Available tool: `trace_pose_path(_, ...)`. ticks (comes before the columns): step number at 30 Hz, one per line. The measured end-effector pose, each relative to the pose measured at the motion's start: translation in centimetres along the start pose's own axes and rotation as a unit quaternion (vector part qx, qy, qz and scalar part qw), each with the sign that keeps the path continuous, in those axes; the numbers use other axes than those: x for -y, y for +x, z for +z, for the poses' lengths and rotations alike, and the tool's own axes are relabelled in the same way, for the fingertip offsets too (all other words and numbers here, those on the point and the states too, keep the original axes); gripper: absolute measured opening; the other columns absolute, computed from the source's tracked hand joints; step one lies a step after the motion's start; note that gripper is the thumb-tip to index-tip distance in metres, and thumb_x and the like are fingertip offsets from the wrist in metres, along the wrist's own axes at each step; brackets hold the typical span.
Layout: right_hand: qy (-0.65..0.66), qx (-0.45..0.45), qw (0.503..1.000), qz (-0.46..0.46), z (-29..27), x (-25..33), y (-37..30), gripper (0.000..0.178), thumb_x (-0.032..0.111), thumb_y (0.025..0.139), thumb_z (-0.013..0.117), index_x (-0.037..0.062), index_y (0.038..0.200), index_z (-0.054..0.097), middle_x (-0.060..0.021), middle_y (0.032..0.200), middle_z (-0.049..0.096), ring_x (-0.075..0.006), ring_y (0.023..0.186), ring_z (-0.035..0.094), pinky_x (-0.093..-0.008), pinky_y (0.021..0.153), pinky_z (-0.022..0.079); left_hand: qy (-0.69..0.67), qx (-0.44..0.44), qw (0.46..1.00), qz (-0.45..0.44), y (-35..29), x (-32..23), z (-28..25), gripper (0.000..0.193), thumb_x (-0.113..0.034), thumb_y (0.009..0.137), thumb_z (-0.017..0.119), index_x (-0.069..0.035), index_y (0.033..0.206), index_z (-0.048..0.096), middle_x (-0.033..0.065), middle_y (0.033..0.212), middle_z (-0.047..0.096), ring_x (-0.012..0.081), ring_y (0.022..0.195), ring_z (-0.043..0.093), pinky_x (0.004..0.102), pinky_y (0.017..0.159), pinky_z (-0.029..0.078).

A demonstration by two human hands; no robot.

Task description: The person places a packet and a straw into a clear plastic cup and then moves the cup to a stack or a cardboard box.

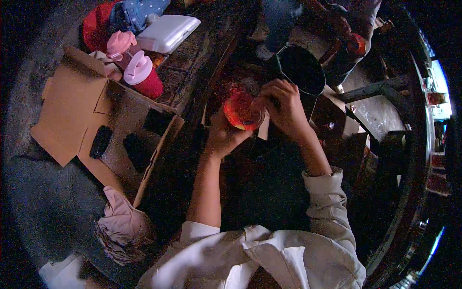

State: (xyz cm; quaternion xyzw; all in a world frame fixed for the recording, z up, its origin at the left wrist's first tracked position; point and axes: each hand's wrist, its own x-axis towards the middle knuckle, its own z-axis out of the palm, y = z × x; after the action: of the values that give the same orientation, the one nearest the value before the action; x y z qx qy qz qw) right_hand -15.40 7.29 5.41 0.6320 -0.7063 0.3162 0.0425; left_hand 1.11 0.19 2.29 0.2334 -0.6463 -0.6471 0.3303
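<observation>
Left hand (222,137) cupped the red-orange cup (239,111) from beneath, steadying it | right hand (284,107) pinched at its rim, fingers curled | dark bucket (301,67) just beyond.

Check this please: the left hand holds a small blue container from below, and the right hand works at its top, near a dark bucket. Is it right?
Not quite. In the head view the container is red-orange, not blue. The rest stands: the left hand holds it from below, the right hand works at its top, near the dark bucket.
</observation>
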Motion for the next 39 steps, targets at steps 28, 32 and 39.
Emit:
trace_pose_path(28,0.295,0.012,0.949,0.111,0.4,0.5,-0.4,0.025,0.016,0.075,0.072,-0.0023,0.089,0.063,-0.0063,0.087,0.057,-0.0116,0.085,0.054,-0.0256,0.070,0.045,0.051,-0.060,0.996,0.035,0.5,0.9,-0.4,0.049,-0.008,0.061,0.075,-0.004,0.107,0.057,0.0075,0.098,0.065,0.0170,0.089,0.063,0.0306,0.080,0.049)
trace_pose_path(32,0.340,0.014,0.910,0.235,1.8,0.6,-0.7,0.014,0.008,0.077,0.068,-0.0023,0.086,0.063,-0.0065,0.084,0.057,-0.0115,0.076,0.055,-0.0234,0.064,0.044,0.023,-0.067,0.997,0.039,0.5,1.8,-0.4,0.049,-0.009,0.061,0.075,-0.004,0.106,0.057,0.0076,0.098,0.065,0.0173,0.089,0.063,0.0306,0.080,0.049)
trace_pose_path(39,0.229,-0.045,0.962,0.145,3.0,-0.2,-0.9,0.008,0.003,0.079,0.064,-0.0033,0.082,0.061,-0.0062,0.079,0.056,-0.0111,0.072,0.054,-0.0240,0.062,0.044,0.040,-0.036,0.998,0.020,0.4,1.2,-0.1,0.046,-0.010,0.063,0.075,-0.004,0.106,0.057,0.0082,0.099,0.064,0.0182,0.092,0.062,0.0316,0.083,0.048)
